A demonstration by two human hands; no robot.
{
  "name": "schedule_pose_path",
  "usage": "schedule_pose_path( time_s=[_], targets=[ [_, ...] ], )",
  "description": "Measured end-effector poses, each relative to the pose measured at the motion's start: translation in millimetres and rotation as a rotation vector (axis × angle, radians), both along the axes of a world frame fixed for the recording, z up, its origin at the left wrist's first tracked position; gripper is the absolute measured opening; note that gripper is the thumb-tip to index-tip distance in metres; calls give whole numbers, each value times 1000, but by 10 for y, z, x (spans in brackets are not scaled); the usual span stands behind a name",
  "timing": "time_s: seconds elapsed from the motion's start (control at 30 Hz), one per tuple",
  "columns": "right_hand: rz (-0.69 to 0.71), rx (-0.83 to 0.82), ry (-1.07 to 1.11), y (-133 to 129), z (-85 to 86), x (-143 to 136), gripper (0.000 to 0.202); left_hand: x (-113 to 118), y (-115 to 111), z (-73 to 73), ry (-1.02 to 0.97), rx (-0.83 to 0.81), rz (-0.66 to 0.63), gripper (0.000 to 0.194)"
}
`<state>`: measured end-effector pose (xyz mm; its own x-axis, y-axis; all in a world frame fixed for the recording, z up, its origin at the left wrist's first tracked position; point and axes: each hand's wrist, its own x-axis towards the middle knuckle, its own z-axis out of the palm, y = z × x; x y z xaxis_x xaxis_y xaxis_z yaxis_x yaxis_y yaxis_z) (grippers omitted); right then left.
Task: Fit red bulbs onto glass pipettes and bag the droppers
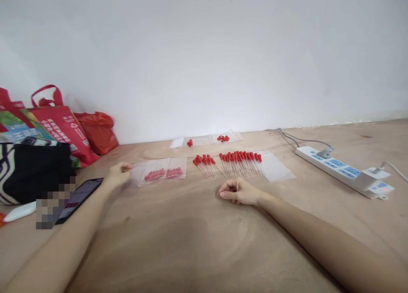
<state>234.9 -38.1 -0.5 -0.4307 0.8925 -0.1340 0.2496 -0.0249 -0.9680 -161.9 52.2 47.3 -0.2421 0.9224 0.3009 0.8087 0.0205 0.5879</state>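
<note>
Left of the red-tipped sticks (236, 157), the half-curled left hand (117, 174) seems to be handling a clear bag (162, 167), grip unclear; shifting it needs a pinch. Just before the sticks, the right hand (240, 192) curls loosely, contents hidden.

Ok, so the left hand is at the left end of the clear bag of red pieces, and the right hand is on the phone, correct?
Not quite: the right hand is just in front of the red-topped sticks, not on the phone, as the head view shows. The rest is right.
</note>
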Motion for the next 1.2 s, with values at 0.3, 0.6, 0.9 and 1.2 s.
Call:
schedule_pose_path(
  time_s=[0.3,0.6,0.9,1.2],
  targets=[
    [3,-1,-6,-11,24,-8,32,-19,99,35,165,-222,236,38],
    [-136,121,-65,33,-96,-46,19,621,-385,374,-333,137,-251,57],
    [-412,678,-526,221,-46,-20,19,1450,-766,5,-361,-490,-1036,60],
    [-432,396,-938,687,241,-384,28,1418,-796,-281,135,71,-724,22]
  ],
)
